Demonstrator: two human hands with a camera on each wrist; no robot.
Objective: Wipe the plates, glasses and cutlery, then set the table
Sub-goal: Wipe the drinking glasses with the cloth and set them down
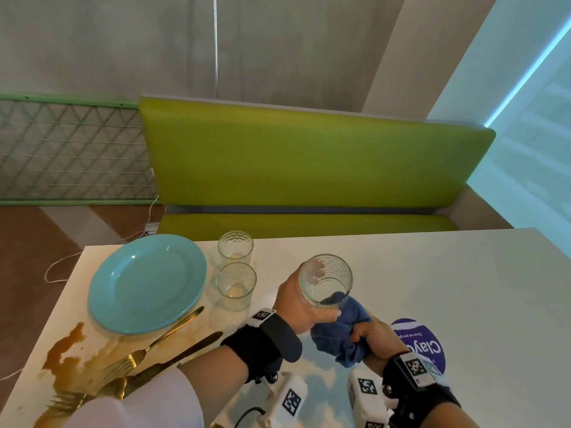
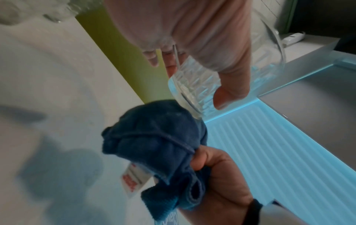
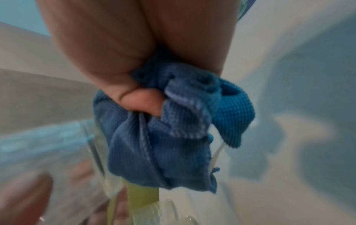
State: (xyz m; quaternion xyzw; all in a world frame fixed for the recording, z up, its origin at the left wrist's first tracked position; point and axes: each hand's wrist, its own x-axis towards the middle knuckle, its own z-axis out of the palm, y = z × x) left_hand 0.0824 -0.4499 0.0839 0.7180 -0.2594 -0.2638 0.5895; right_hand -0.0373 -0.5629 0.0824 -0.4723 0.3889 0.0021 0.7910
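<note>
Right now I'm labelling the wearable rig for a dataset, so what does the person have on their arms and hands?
Both hands are bare. The left hand has a wide black wrist strap with a small square black-and-white marker, above a white sleeve. The right hand has a similar black strap with a marker. A white camera unit bearing a marker hangs under each wrist; a black cable runs from the left one.

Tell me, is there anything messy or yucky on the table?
Yes. A brown spill stains the table's near left corner, running under the gold cutlery beside the stacked plates.
</note>
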